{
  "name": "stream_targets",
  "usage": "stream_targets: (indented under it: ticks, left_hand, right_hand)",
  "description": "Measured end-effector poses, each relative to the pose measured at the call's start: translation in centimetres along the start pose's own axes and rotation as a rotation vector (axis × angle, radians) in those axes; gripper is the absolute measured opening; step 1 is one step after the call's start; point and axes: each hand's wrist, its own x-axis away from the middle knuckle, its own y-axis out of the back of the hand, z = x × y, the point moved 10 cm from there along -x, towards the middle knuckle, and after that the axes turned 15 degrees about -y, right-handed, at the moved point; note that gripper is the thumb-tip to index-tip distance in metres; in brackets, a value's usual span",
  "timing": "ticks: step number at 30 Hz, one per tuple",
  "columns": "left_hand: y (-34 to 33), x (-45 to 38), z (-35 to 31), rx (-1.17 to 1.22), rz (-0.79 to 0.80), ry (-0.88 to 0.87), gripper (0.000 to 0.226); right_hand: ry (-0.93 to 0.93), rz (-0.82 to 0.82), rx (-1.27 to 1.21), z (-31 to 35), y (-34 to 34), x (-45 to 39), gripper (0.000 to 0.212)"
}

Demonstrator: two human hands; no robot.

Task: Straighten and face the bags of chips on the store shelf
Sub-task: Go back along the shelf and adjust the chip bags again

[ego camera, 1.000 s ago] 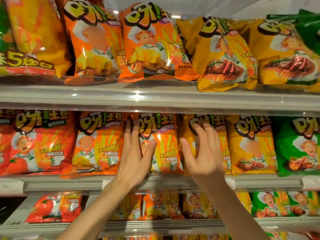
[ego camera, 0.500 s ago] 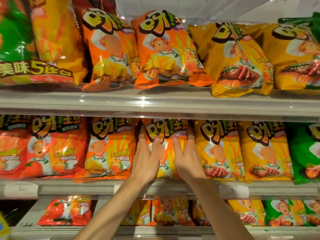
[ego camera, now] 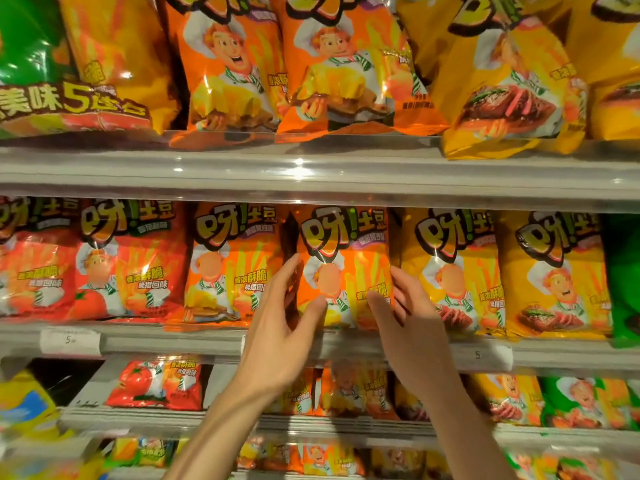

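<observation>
An orange chip bag [ego camera: 346, 251] stands upright and front-facing on the middle shelf [ego camera: 194, 336], between another orange bag [ego camera: 228, 268] and a yellow bag [ego camera: 453, 271]. My left hand [ego camera: 284, 327] lies along the bag's left edge, with straight fingers in the gap beside it and the thumb on its front. My right hand [ego camera: 412, 327] mirrors this on the right edge, fingers extended and thumb resting on the lower front. Neither hand curls round the bag.
Red bags [ego camera: 131, 265] fill the shelf's left side, with more yellow bags [ego camera: 554, 275] and a green bag [ego camera: 623, 278] to the right. Larger orange bags [ego camera: 339, 64] and a yellow bag [ego camera: 509, 84] lean on the upper shelf [ego camera: 311, 171]. Small bags [ego camera: 156, 386] line the lower shelves.
Both hands have spread from the bag's front to its two side edges and dropped slightly lower. The camera has come closer to the shelf.
</observation>
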Motion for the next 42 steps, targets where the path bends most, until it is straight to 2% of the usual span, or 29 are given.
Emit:
stream_targets:
  ticks: [3, 5, 8, 13, 16, 20, 27, 31, 34, 37, 39, 42]
  left_hand:
    - [1.5, 2.7, -0.1, 0.029, -0.034, 0.021, 0.046]
    - [2.4, 4.2, 0.4, 0.094, -0.07, 0.07, 0.034]
    - [3.7, 5.3, 1.4, 0.129, -0.085, 0.114, 0.025]
    - [5.7, 5.6, 3.8, 0.221, -0.098, 0.144, 0.026]
    - [7.0, 5.5, 5.0, 0.355, -0.094, 0.149, 0.032]
    - [11.0, 5.1, 5.0, 0.232, -0.012, 0.028, 0.028]
    - [16.8, 4.4, 7.1, 0.138, -0.033, 0.05, 0.021]
    - [18.5, 3.0, 6.0, 0.106, -0.101, -0.002, 0.022]
    - [16.8, 0.7, 5.2, 0.016, -0.021, -0.043, 0.035]
    - [14.6, -1.8, 6.1, -0.015, 0.016, 0.083, 0.065]
    - [13.8, -3.4, 7.0, -0.043, 0.013, 0.186, 0.081]
    - [12.5, -5.0, 8.6, -0.048, 0.051, 0.33, 0.08]
  right_hand:
    - [0.033, -0.042, 0.024, -0.6, 1.6, 1.8, 0.019]
    - [0.044, -0.128, 0.042, -1.1, 2.8, 3.1, 0.021]
    - [-0.043, -0.166, 0.056, -2.8, 3.0, 4.5, 0.027]
    - [-0.086, -0.179, 0.071, -3.7, 1.2, 6.0, 0.011]
    - [-0.091, -0.21, 0.091, -3.1, -0.3, 6.9, 0.014]
    - [-0.124, -0.24, 0.108, -2.6, -3.4, 7.8, 0.012]
    - [-0.149, -0.221, -0.021, 0.1, -8.7, 8.5, 0.008]
    - [-0.089, -0.192, -0.038, 3.4, -11.2, 6.8, 0.021]
    - [-0.064, -0.169, 0.014, 5.2, -13.1, 3.7, 0.036]
    - [-0.033, -0.145, 0.241, 7.0, -15.4, 0.8, 0.069]
    - [-0.067, -0.115, 0.266, 7.5, -16.4, -0.9, 0.08]
    - [-0.151, -0.062, 0.194, 7.3, -17.3, -2.6, 0.088]
